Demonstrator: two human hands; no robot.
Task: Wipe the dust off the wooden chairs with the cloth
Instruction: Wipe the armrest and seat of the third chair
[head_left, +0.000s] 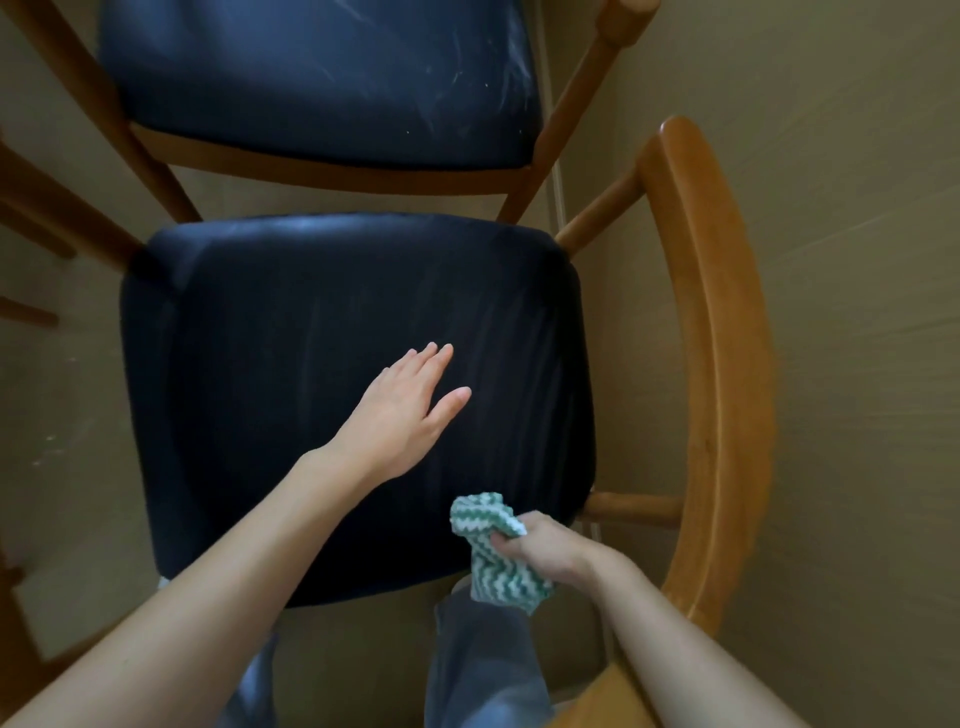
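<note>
A wooden chair with a dark blue padded seat (322, 374) stands right below me, its curved wooden backrest (722, 364) on the right. My left hand (405, 415) lies flat with straight fingers over the middle of the seat. My right hand (545, 551) grips a bunched green-and-white zigzag cloth (488, 525) at the seat's near right corner. A second wooden chair with a dusty dark seat (311, 78) stands just behind the first.
Wooden legs and rungs of other furniture (47, 208) show at the left edge. A wooden surface (608, 701) shows at the bottom right. My legs in grey trousers (478, 665) stand on the beige floor before the chair.
</note>
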